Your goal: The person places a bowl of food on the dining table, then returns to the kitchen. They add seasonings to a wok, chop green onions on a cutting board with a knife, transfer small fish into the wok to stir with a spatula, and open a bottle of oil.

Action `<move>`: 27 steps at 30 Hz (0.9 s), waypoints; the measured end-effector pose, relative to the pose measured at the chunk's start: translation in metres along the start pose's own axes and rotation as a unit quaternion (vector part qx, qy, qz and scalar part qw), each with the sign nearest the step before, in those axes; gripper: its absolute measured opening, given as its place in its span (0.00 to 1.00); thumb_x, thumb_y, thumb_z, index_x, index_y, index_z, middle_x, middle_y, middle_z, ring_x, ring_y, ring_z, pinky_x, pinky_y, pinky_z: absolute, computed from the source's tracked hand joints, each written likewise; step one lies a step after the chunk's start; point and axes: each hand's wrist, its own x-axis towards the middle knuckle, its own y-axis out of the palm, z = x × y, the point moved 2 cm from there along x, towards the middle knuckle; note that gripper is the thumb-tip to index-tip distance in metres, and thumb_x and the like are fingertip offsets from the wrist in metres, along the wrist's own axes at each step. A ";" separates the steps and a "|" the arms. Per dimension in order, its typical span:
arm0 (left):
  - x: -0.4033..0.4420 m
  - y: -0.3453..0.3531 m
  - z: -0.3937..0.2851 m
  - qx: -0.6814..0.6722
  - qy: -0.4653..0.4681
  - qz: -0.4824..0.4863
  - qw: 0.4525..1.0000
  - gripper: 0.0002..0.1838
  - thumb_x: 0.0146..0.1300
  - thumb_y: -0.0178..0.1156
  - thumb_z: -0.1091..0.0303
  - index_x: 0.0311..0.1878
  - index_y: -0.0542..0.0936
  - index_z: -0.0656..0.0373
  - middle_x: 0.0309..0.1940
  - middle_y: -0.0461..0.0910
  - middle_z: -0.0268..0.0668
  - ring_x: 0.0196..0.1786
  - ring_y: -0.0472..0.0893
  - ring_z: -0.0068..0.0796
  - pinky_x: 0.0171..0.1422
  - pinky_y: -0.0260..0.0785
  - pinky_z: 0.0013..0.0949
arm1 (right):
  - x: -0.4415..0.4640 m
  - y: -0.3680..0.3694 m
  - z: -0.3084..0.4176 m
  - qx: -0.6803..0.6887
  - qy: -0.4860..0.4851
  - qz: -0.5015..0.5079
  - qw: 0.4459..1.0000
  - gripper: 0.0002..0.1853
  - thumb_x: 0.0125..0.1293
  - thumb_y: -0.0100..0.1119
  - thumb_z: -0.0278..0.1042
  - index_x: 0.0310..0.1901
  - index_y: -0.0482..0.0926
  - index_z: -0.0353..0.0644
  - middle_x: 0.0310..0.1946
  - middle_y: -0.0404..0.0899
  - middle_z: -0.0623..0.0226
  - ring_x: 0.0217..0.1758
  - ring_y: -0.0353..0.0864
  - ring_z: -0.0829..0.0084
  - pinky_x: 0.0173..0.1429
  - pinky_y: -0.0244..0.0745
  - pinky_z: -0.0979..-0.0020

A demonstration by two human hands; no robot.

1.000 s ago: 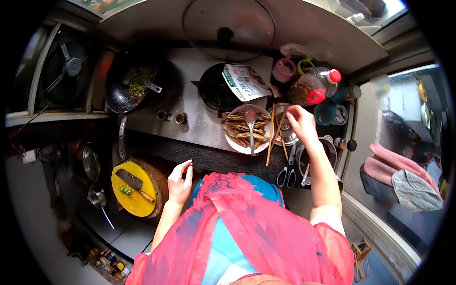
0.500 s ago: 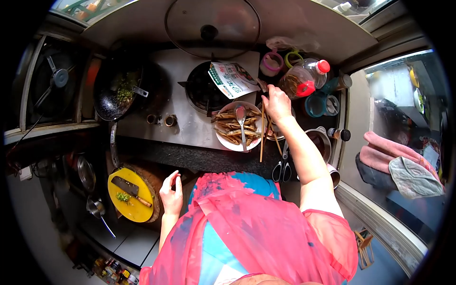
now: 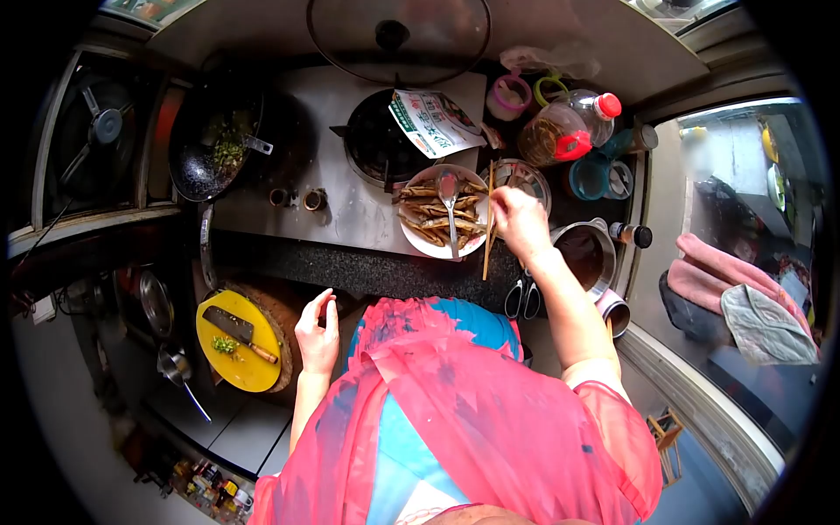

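Observation:
My right hand [image 3: 522, 220] is closed in a pinch on the wooden chopsticks [image 3: 488, 249], beside the right rim of a white bowl [image 3: 409, 234]. Small brown fried fish [image 3: 429, 213] fill that bowl, and a metal spoon [image 3: 451, 219] rests on them. Partly behind the hand is a patterned plate [image 3: 535, 179]. Black-handled scissors [image 3: 523, 299] lie below the hand at the counter edge. My left hand [image 3: 317, 334] hangs in front of my body, holding nothing, its fingers loosely bent and apart from the thumb. Nearest to it is a yellow cutting board [image 3: 249, 372].
A cleaver [image 3: 234, 328] and chopped greens [image 3: 225, 345] lie on the board. A wok [image 3: 197, 166] with green bits stands left on the stove [image 3: 306, 114]. A printed leaflet [image 3: 433, 122] overlaps the burner. Oil bottles [image 3: 560, 131], jars and a metal pot [image 3: 604, 273] crowd the right side.
My right hand has left the small packet by the leaflet and come down toward me onto the chopsticks beside the bowl. My left hand stays much the same. The view has shifted slightly.

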 end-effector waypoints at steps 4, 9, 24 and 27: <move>-0.002 0.000 0.002 -0.002 -0.014 -0.003 1.000 0.10 0.65 0.58 0.74 0.49 0.81 0.64 0.40 0.83 0.40 0.44 0.83 0.30 0.51 0.73 0.29 | -0.019 0.007 0.009 0.040 0.016 0.036 0.998 0.06 0.62 0.59 0.34 0.39 0.79 0.43 0.33 0.81 0.57 0.38 0.82 0.54 0.43 0.77 0.57; -0.001 0.003 -0.001 0.001 -0.004 0.006 1.000 0.11 0.65 0.57 0.74 0.49 0.80 0.63 0.40 0.83 0.43 0.44 0.83 0.36 0.50 0.74 0.32 | -0.004 -0.011 0.008 0.059 0.022 -0.006 0.998 0.06 0.62 0.58 0.33 0.38 0.79 0.42 0.33 0.81 0.56 0.38 0.82 0.53 0.42 0.76 0.57; -0.001 0.009 0.015 -0.021 -0.044 0.000 0.999 0.11 0.66 0.56 0.74 0.50 0.80 0.64 0.42 0.83 0.43 0.45 0.83 0.35 0.53 0.73 0.32 | 0.027 -0.066 -0.001 -0.004 0.041 -0.080 0.996 0.08 0.61 0.57 0.36 0.38 0.81 0.45 0.34 0.83 0.59 0.38 0.83 0.57 0.43 0.78 0.60; 0.007 0.012 0.012 -0.020 -0.043 0.020 0.999 0.11 0.66 0.56 0.74 0.50 0.80 0.64 0.43 0.83 0.43 0.45 0.83 0.35 0.52 0.73 0.32 | 0.018 -0.113 -0.066 -0.117 0.184 -0.138 0.966 0.08 0.61 0.56 0.36 0.36 0.82 0.45 0.35 0.83 0.56 0.39 0.84 0.54 0.45 0.79 0.57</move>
